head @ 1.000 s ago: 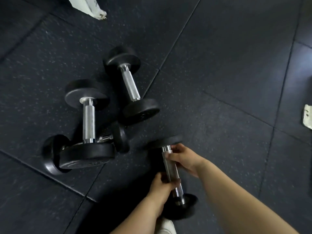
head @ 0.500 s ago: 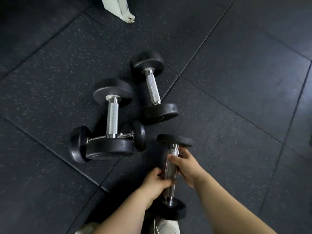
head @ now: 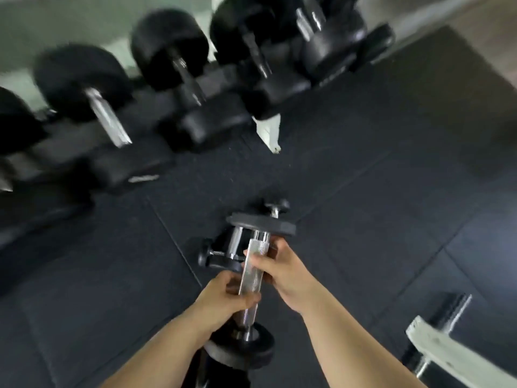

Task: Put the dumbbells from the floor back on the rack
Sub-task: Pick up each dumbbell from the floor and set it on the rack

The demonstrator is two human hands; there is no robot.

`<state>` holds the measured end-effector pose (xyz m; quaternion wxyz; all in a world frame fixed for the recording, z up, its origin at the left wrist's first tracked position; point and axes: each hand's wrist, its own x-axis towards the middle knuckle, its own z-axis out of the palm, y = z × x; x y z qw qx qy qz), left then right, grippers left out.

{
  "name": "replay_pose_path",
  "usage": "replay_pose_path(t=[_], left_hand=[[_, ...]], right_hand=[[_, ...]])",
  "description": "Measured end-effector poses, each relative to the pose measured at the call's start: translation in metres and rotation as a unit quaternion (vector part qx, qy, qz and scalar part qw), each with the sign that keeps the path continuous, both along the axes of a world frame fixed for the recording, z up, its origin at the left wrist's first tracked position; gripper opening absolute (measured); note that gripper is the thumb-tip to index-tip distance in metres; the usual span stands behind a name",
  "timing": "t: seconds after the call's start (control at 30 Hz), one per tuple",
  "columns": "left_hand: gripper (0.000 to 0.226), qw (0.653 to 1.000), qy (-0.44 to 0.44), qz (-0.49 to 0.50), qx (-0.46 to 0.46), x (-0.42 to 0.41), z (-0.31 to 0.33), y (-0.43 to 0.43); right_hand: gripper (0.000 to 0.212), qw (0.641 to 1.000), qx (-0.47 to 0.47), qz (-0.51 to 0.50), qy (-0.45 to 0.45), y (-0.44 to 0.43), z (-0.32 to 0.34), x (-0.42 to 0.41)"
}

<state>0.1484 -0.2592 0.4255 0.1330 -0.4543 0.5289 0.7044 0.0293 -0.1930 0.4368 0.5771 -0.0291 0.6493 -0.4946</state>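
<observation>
A dumbbell point(head: 253, 271) with a knurled steel handle and black round ends is raised off the floor at bottom centre. My left hand point(head: 223, 296) grips the lower part of its handle. My right hand point(head: 279, 271) wraps the upper part, just under the top weight. Behind it, other dumbbells point(head: 223, 249) lie on the dark rubber floor, mostly hidden by the held one. The rack point(head: 156, 113), blurred, runs along the upper left and carries several large black dumbbells.
A white rack foot point(head: 270, 133) touches the floor near top centre. A white bench or frame part point(head: 447, 357) with a steel bar sits at the bottom right. Dark rubber floor tiles fill the middle and right of the view.
The dumbbell has come up off the floor in both hands. My view has swung upward, so the rack now appears along the top and the floor dumbbells look smaller.
</observation>
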Motion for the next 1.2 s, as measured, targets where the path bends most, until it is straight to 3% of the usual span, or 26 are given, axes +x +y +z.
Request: replay_pose_path(t=[0.2, 0.33, 0.43, 0.57, 0.8, 1.2], left_hand=[[0.021, 0.989, 0.031, 0.128, -0.06, 0.047, 0.149, -0.078], [0.021, 0.977, 0.034, 0.197, -0.079, 0.105, 0.207, -0.132], [0.039, 0.966, 0.05, 0.238, -0.087, 0.158, 0.235, -0.178], [0.053, 0.95, 0.084, 0.288, -0.088, 0.248, 0.249, -0.263], [0.014, 0.928, 0.104, 0.338, -0.116, 0.348, 0.271, -0.411], [0.015, 0.904, 0.061, 0.382, -0.183, 0.381, 0.272, -0.56]], right_hand=[[0.035, 0.984, -0.03, 0.139, 0.109, -0.109, 0.156, 0.039], [0.025, 0.964, -0.067, 0.218, 0.14, -0.184, 0.208, 0.09], [0.022, 0.945, -0.089, 0.278, 0.147, -0.247, 0.231, 0.142], [0.023, 0.927, -0.123, 0.316, 0.157, -0.348, 0.249, 0.229], [0.04, 0.916, -0.142, 0.33, 0.177, -0.503, 0.278, 0.337], [0.037, 0.916, -0.125, 0.337, 0.178, -0.666, 0.275, 0.384]])
